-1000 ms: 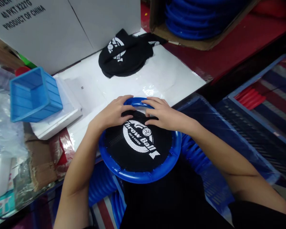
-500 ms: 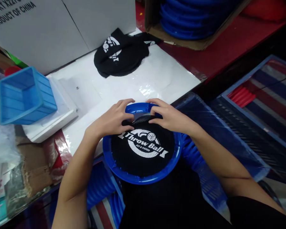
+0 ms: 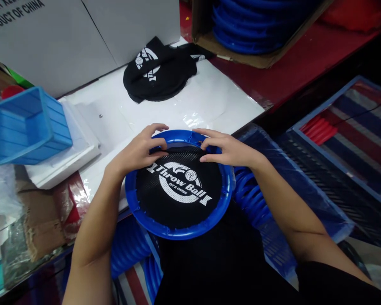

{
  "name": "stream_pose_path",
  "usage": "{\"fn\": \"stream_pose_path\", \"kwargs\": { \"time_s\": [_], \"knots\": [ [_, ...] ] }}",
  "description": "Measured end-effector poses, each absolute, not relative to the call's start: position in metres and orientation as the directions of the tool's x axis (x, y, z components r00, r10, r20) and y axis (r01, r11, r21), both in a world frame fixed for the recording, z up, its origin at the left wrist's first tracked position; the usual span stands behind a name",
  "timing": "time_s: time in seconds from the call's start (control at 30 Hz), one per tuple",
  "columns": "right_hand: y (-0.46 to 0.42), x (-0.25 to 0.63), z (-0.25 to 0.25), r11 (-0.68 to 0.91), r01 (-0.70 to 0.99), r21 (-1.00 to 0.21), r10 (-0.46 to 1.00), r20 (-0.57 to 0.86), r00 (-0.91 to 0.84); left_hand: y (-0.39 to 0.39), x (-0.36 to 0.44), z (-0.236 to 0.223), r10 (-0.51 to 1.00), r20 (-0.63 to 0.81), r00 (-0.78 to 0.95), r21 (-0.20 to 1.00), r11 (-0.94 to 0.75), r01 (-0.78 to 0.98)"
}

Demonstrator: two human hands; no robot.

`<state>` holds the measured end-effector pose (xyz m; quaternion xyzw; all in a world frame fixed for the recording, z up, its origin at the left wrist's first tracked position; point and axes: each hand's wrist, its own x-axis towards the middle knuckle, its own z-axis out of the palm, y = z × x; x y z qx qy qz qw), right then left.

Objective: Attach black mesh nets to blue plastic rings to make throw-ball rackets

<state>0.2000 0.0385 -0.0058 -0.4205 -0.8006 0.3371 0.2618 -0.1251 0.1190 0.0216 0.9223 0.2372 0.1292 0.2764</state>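
The blue ring (image 3: 178, 234) is at the near edge of the white work surface (image 3: 209, 97), in front of the person's body. Inside it lies a black mesh disc (image 3: 178, 216) printed "Throw Ball". The mesh appears to meet the ring along the near, left and right sides, so most of the circuit looks laid in. At the far side a pale sliver shows between mesh and ring, and that stretch looks unfinished; the fingers partly cover it, so how firmly the edge sits there is hard to say.

The left hand (image 3: 139, 148) is clamped on the ring's far left part, and the right hand (image 3: 235, 150) on its far right part. Each has fingers curled over the rim and the thumb on the mesh side. The hands are apart, with a bare length of ring between them.

Beyond, at the far side of the surface, lie black printed cloth pieces (image 3: 171, 84), loose and outside any ring. To the left, a light blue bin (image 3: 59, 144) sits on a white box (image 3: 89, 148). Far right, a cardboard box (image 3: 260, 61) holds stacked blue rings (image 3: 254, 38).
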Motion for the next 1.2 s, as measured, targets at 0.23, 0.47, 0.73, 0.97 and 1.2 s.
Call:
{"fn": "stream_pose_path", "kwargs": {
  "time_s": [0.23,0.47,0.73,0.97,1.2],
  "knots": [
    [0.048,0.192,-0.007,0.438,0.489,-0.754,0.865,0.206,-0.458,0.125,-0.132,0.019,0.557,0.051,0.829,0.488,-0.738,0.466],
    [0.052,0.192,-0.010,0.391,0.424,-0.817,0.904,0.254,-0.345,0.120,-0.127,0.025,0.564,0.000,0.826,0.465,-0.731,0.500],
    [0.057,0.196,-0.014,0.297,0.364,-0.883,0.936,0.194,-0.294,0.124,-0.125,0.019,0.632,0.017,0.775,0.653,-0.594,0.470],
    [0.065,0.198,-0.011,0.278,0.342,-0.898,0.930,0.163,-0.329,0.129,-0.116,0.013,0.778,-0.002,0.629,0.714,-0.439,0.545],
    [0.070,0.201,-0.010,0.276,0.352,-0.894,0.925,0.148,-0.349,0.133,-0.116,0.013,0.846,0.003,0.534,0.757,-0.350,0.551]
  ]
}}
